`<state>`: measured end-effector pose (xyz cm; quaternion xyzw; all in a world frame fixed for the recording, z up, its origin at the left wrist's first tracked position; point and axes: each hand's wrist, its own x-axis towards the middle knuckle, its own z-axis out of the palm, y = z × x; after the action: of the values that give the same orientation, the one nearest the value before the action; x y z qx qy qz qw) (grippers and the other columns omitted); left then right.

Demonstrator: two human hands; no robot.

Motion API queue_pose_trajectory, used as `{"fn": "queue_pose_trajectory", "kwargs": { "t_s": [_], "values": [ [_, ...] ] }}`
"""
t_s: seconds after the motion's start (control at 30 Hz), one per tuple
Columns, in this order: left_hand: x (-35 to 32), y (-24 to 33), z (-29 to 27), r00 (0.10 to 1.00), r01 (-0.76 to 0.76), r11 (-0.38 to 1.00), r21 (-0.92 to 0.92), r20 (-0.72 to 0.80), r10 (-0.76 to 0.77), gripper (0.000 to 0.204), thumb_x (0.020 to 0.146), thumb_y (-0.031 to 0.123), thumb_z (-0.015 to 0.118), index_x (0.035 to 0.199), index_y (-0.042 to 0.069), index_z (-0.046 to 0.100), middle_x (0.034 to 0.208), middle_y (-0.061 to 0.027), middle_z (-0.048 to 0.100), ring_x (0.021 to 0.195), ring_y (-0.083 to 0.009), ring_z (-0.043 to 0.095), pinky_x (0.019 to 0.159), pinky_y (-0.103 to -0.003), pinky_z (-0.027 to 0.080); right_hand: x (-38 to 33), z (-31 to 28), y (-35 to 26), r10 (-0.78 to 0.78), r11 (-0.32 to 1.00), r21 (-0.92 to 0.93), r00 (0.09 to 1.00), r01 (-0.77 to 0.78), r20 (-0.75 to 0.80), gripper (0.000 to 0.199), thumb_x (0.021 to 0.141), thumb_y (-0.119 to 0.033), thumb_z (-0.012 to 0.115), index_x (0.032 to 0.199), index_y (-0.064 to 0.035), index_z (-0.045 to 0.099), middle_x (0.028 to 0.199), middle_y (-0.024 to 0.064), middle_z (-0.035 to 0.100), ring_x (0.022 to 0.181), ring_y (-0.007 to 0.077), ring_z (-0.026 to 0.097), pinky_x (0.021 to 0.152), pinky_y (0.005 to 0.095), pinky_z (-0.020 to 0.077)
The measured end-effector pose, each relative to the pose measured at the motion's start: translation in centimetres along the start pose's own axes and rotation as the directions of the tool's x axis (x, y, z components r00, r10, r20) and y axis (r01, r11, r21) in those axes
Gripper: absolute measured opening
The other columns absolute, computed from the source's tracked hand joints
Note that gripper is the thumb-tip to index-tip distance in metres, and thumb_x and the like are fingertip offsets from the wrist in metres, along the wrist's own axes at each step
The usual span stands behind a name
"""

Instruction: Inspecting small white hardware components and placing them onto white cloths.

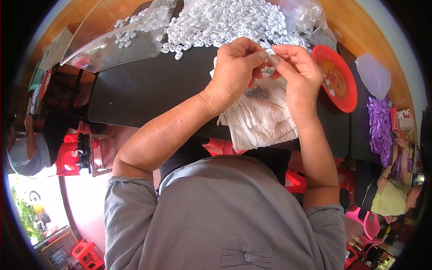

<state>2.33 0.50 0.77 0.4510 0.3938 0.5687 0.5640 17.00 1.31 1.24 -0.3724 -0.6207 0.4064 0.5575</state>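
Observation:
My left hand point(240, 63) and my right hand point(297, 67) meet above the table, thumbs and fingers pinched together around a small white oval plastic piece point(270, 51). Most of that piece is hidden by my fingertips. Below them a folded cream towel point(261, 128) lies at the table's near edge, with a small heap of fine dark grey bits point(257, 92) on it. Just beyond my hands spreads a large pile of similar white oval pieces point(229, 20).
A clear plastic tray point(112, 56) with more white pieces tilts at the far left. To the right stand a red plate point(348, 96) holding a few pieces, clear plastic bags point(315, 20) and a purple ribbon bundle point(379, 130). One person point(391, 193) works at right, another point(29, 155) at left.

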Motion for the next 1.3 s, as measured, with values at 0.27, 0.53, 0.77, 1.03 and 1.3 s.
{"fn": "queue_pose_trajectory", "kwargs": {
  "t_s": [0.27,0.53,0.77,1.03,1.3],
  "values": [
    [0.3,0.2,-0.3,0.999,0.041,0.988,-0.147,0.037,-0.035,0.012,0.091,0.009,0.060,0.090,-0.003,0.059,0.075,-0.0087,0.061,0.059,-0.0144,0.057,0.047,-0.026,0.043,0.6,-0.9,-0.6,0.083,0.994,0.063,0.996,-0.086,0.045,0.016,0.090,-0.008,0.061,0.104,0.0008,0.064,0.087,0.0055,0.066,0.076,0.0117,0.062,0.065,0.0227,0.0463],
    [0.4,0.3,-0.5,0.998,0.051,0.987,-0.152,0.040,-0.046,0.014,0.092,0.010,0.059,0.091,-0.004,0.059,0.076,-0.0096,0.060,0.060,-0.0157,0.058,0.047,-0.026,0.044,0.6,-1.1,-1.2,0.079,0.995,-0.067,0.997,-0.077,0.018,0.018,0.092,-0.016,0.061,0.101,-0.0001,0.066,0.081,0.0029,0.064,0.074,0.0098,0.060,0.063,0.0220,0.0434],
    [0.2,0.4,-0.3,0.997,0.047,0.989,-0.141,0.074,-0.037,0.011,0.090,0.007,0.061,0.091,-0.003,0.060,0.078,-0.0099,0.063,0.061,-0.0146,0.059,0.047,-0.025,0.045,0.6,-1.1,-0.8,0.064,0.993,-0.104,0.997,-0.060,0.036,0.018,0.091,-0.016,0.062,0.098,0.0002,0.065,0.082,0.0030,0.064,0.072,0.0090,0.059,0.062,0.0215,0.0433],
    [0.1,0.5,0.0,0.996,0.040,0.997,-0.066,0.084,-0.035,0.010,0.087,0.004,0.065,0.089,-0.002,0.059,0.073,-0.0092,0.063,0.053,-0.0134,0.058,0.043,-0.024,0.042,0.7,-1.6,-0.8,0.125,0.992,-0.042,0.989,-0.122,0.083,0.017,0.091,-0.016,0.063,0.096,0.0001,0.064,0.080,0.0019,0.064,0.070,0.0081,0.059,0.061,0.0209,0.0427],
    [0.0,0.2,-0.1,0.998,0.049,0.992,-0.114,0.041,-0.045,0.011,0.087,0.005,0.066,0.086,-0.003,0.059,0.071,-0.0093,0.062,0.051,-0.0124,0.056,0.041,-0.023,0.040,0.3,-0.9,-0.6,0.052,0.989,-0.143,0.998,-0.044,0.047,0.017,0.090,-0.018,0.064,0.090,-0.0008,0.064,0.073,-0.0008,0.060,0.066,0.0047,0.054,0.055,0.0195,0.0423]
  ]
}}
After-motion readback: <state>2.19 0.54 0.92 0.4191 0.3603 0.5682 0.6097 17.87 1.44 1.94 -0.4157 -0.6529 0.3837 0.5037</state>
